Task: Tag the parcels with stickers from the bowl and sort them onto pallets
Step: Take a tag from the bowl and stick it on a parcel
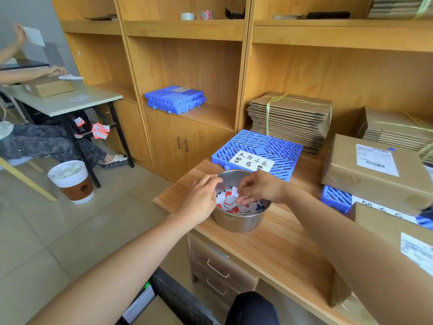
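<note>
Two bare hands meet over a steel bowl (236,222) in the head view; the bowl stands near the left edge of a wooden desk (281,252) and holds a heap of small red, white and blue stickers (228,201). The left hand (201,198) lies at the bowl's left rim with its fingers curled over the edge; the back of the hand hides the fingertips, so I cannot tell whether they grip the rim or only rest on it. The right hand (260,187) reaches in from the bowl's right side, fingers bunched and bent downward, tips among the stickers, thumb and forefinger pinching a white one.

Just behind the bowl lies a blue plastic pallet (276,146) bearing a handwritten paper sign (251,160); nothing rests on it but the sign. Right of the bowl a second blue pallet (336,198) carries a taped brown parcel (356,181) with a printed shipping label (376,159); nearer the camera on that same side sits another labelled parcel (384,227).

Behind the bowl and beyond the first pallet, tied bundles of flattened cardboard (290,116) lean against the wooden shelving (187,62); far left of them on a shelf, a stack of blue pallets (174,98). Below the bowl, the desk's drawers (218,269). Well left of the bowl on the tiled floor stands a cup-shaped bin (72,181); beyond it another person (46,141) sits at a pale table (70,102).
</note>
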The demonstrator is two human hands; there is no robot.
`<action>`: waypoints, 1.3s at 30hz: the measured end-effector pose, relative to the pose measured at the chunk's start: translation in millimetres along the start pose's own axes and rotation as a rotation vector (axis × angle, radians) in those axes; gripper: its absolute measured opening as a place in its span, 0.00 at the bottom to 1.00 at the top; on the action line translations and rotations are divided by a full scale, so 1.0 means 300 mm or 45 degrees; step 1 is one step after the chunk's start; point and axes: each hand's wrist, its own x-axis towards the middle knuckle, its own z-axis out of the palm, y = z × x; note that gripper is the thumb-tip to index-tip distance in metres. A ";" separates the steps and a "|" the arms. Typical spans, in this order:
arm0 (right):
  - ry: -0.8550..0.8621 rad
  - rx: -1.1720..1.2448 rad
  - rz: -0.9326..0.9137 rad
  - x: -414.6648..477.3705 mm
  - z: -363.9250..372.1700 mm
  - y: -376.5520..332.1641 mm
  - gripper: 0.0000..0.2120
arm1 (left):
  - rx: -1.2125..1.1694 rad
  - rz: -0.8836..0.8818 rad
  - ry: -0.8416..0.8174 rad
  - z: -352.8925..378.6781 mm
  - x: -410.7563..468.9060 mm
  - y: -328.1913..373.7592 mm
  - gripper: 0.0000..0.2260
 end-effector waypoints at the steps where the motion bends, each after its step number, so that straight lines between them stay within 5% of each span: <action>1: -0.003 0.026 -0.002 -0.003 -0.002 0.005 0.07 | -0.004 0.000 -0.002 0.001 0.000 0.000 0.19; 7: -0.029 0.060 -0.063 -0.056 -0.026 -0.017 0.04 | 0.156 0.089 0.104 -0.017 0.011 0.012 0.16; 10: 0.053 -0.062 -0.173 -0.136 -0.050 -0.049 0.05 | -0.077 0.089 0.207 -0.047 0.007 0.105 0.16; 13: 0.157 -0.041 -0.263 -0.248 -0.077 -0.053 0.06 | -0.570 -0.060 0.025 -0.068 -0.004 0.263 0.09; 17: 0.287 0.020 -0.314 -0.417 -0.118 -0.002 0.05 | -0.815 -0.013 -0.035 -0.039 -0.037 0.440 0.05; 25: 0.636 -0.035 -0.300 -0.793 -0.174 0.170 0.08 | -0.978 0.171 -0.283 0.076 -0.105 0.737 0.07; 30: 0.696 0.203 -0.231 -0.989 -0.183 0.289 0.08 | -1.038 0.279 -0.516 0.156 -0.175 0.883 0.09; 39: 0.737 0.087 -0.120 -1.121 -0.245 0.403 0.11 | -0.853 0.354 -0.655 0.240 -0.189 1.024 0.09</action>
